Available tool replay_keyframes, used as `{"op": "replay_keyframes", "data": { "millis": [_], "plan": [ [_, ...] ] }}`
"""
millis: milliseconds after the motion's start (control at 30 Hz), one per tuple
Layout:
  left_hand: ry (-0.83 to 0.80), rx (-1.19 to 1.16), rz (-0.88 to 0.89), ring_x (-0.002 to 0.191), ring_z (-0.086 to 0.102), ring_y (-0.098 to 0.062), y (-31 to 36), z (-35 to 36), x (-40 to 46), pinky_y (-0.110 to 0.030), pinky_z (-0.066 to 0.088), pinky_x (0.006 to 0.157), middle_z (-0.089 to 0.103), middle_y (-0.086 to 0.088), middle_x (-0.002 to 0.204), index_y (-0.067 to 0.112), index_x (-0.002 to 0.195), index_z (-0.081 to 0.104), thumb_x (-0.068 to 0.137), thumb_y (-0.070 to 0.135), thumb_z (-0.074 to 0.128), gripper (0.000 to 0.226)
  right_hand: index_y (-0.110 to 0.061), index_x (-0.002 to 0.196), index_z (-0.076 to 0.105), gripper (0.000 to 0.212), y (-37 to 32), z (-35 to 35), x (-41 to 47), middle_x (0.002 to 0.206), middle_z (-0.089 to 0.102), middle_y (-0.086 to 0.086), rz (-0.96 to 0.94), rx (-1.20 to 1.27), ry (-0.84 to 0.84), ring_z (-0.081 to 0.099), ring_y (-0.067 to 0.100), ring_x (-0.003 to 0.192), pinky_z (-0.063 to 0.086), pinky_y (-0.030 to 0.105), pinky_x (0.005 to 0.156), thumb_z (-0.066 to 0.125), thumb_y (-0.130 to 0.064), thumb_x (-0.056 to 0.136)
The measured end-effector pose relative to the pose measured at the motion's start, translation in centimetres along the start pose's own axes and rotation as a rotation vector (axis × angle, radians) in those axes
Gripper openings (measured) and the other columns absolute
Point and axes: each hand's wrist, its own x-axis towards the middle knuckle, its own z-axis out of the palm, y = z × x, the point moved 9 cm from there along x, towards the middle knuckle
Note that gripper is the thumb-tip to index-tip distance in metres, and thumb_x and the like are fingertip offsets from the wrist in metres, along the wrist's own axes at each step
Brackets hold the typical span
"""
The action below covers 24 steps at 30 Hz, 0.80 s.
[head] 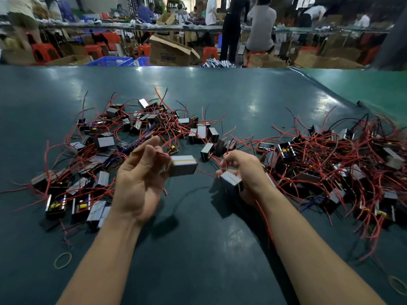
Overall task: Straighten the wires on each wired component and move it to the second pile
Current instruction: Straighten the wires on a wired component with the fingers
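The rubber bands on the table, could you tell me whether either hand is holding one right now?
No: one rubber band lies loose beside the left forearm, while the left hand and right hand each hold a wired component.

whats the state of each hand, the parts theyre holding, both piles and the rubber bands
left hand: pinching a part's wire
left part: lifted, blurred
right hand: grip curled round a part
right part: held off the table
left pile: loose, scattered
right pile: dense, tangled
rubber bands: flat on the table
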Motion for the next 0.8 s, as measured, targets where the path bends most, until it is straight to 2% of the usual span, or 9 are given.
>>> {"op": "replay_keyframes", "data": {
  "millis": [67,133,200,267,367,467,633,700,800],
  "plan": [
    [-0.146,-0.042,-0.220,0.063,0.057,-0.004,-1.8,0.8,-0.7,-0.015,0.052,0.064,0.063,0.006,0.072,0.019,0.089,0.078,0.054,0.033,0.093,0.041,-0.002,0.065,0.058,0.017,-0.2,-0.2,-0.1,0.056,0.063,0.008,0.005,-0.063,0.014,0.057,0.021,0.045,0.049,0.023,0.043,0.051,0.005,0.079],
    [-0.240,0.101,-0.382,0.052,0.049,-0.005,-4.3,1.5,-1.8,-0.013,0.042,0.048,0.061,0.004,0.066,0.016,0.086,0.078,0.038,0.038,0.099,0.056,-0.001,0.068,0.059,0.014,0.1,-0.2,-0.3,0.060,0.067,0.011,0.053,-0.156,0.001,0.057,0.022,0.047,0.049,0.025,0.045,0.052,0.001,0.080],
    [-0.346,0.297,-0.486,0.048,0.038,-0.006,-6.4,2.5,-2.9,-0.014,0.027,0.044,0.060,0.001,0.062,0.015,0.080,0.078,0.036,0.041,0.098,0.055,-0.001,0.071,0.059,0.012,0.5,0.4,-0.8,0.061,0.068,0.013,0.086,-0.199,-0.061,0.059,0.025,0.047,0.051,0.026,0.047,0.053,0.001,0.081],
    [-0.369,0.339,-0.517,0.045,0.033,-0.006,-7.3,2.9,-3.1,-0.015,0.023,0.043,0.062,-0.002,0.063,0.013,0.074,0.075,0.043,0.034,0.096,0.043,-0.004,0.071,0.059,0.014,0.3,0.9,-1.0,0.062,0.064,0.011,0.050,-0.188,-0.104,0.060,0.026,0.048,0.052,0.027,0.048,0.054,0.003,0.082],
    [-0.245,0.313,-0.444,0.051,0.038,-0.004,-7.2,2.3,-1.9,-0.013,0.023,0.042,0.067,-0.001,0.068,0.014,0.079,0.078,0.068,0.023,0.076,0.014,-0.013,0.071,0.059,0.018,0.1,1.0,-1.1,0.061,0.050,0.002,0.023,-0.192,-0.129,0.046,0.019,0.050,0.039,0.020,0.044,0.058,0.000,0.084],
    [-0.181,0.312,-0.365,0.049,0.039,-0.004,-7.2,2.2,-1.1,-0.013,0.024,0.041,0.066,-0.002,0.069,0.013,0.088,0.079,0.078,0.017,0.061,0.020,-0.016,0.071,0.059,0.019,-0.1,1.1,-1.2,0.054,0.051,-0.004,-0.003,-0.222,-0.150,0.047,0.011,0.046,0.036,0.017,0.037,0.060,-0.002,0.084],
    [0.009,0.450,-0.194,0.038,0.039,-0.005,-6.3,1.4,-0.9,-0.016,0.032,0.035,0.066,-0.014,0.083,0.012,0.106,0.057,0.079,0.017,0.070,0.030,-0.015,0.078,0.058,0.021,-0.2,1.4,-1.3,0.066,0.061,0.000,-0.007,-0.164,-0.171,0.054,0.010,0.041,0.038,0.017,0.037,0.057,0.004,0.085],
    [0.091,0.494,-0.093,0.050,0.058,-0.012,-5.4,0.7,-1.1,-0.022,0.043,0.041,0.063,-0.018,0.093,0.012,0.099,0.051,0.086,0.010,0.069,0.023,-0.013,0.084,0.056,0.020,-0.2,1.1,-1.1,0.071,0.061,0.004,-0.010,-0.141,-0.130,0.058,0.014,0.042,0.040,0.018,0.036,0.055,0.006,0.085],
    [0.091,0.638,0.068,0.076,0.069,-0.015,-4.0,0.7,-1.3,-0.023,0.051,0.059,0.068,-0.002,0.090,0.012,0.093,0.058,0.089,0.008,0.067,0.011,-0.012,0.082,0.057,0.016,-0.3,0.9,-1.0,0.068,0.060,0.004,-0.033,-0.150,-0.112,0.059,0.013,0.041,0.038,0.017,0.034,0.059,0.002,0.088]
  ]
}}
